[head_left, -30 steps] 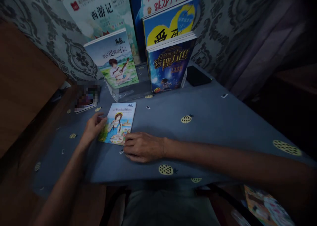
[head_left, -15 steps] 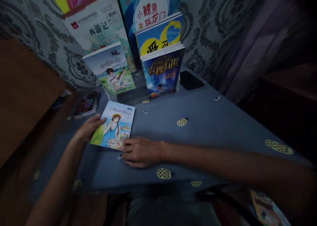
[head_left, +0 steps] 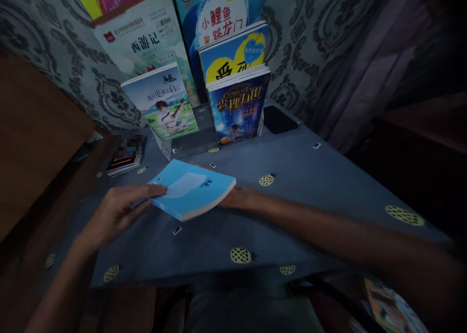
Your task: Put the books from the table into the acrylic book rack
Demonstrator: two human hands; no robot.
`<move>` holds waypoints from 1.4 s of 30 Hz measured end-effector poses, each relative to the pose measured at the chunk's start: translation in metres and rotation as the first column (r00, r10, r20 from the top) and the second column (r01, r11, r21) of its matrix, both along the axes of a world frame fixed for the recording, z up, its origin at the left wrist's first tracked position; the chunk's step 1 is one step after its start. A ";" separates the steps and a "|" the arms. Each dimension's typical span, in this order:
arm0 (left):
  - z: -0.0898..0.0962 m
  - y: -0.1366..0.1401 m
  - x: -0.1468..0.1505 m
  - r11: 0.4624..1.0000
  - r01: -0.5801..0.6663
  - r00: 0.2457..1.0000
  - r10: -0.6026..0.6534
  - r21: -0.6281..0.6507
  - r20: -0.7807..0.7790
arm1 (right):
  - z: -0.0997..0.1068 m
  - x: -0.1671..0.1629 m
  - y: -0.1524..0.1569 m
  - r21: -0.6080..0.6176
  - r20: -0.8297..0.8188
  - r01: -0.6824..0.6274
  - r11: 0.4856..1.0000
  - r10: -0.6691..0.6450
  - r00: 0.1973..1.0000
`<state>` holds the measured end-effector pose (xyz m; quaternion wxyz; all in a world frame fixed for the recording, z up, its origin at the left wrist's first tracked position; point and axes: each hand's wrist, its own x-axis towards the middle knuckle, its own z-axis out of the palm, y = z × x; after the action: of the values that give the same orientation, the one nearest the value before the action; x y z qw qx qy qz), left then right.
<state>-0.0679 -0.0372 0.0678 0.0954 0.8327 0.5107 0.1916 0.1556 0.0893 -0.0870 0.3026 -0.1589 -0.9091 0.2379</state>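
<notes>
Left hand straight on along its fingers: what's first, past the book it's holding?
Probably the right hand, partly hidden behind the blue book. The left hand's fingers point across the book roughly toward it. Relative height is unclear, so it might pass above.

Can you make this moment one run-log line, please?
left hand: holds blue rectangular paperback book by left side; right hand: mostly hidden under book; book: tilted, text panel upward; below: grey-blue pineapple-print tablecloth
</notes>
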 end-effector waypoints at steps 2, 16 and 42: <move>-0.023 -0.008 -0.006 0.993 0.086 0.991 -0.077 0.083 -0.106 | -0.001 0.004 0.014 -0.022 0.013 0.036 0.999 -0.036 0.999; -0.090 -0.027 -0.040 0.988 0.086 0.900 -0.023 0.125 -0.436 | 0.015 0.020 0.026 -0.027 0.209 0.137 0.990 -0.128 0.969; -0.098 -0.030 0.087 0.954 -0.136 0.867 0.246 0.269 -0.433 | 0.019 0.021 -0.011 -0.586 -0.236 -0.292 0.756 0.185 0.954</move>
<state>0.0189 -0.0675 -0.0305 -0.1451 0.8046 0.5732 0.0543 0.1766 0.0782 -0.0677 0.2750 -0.1109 -0.7668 0.5693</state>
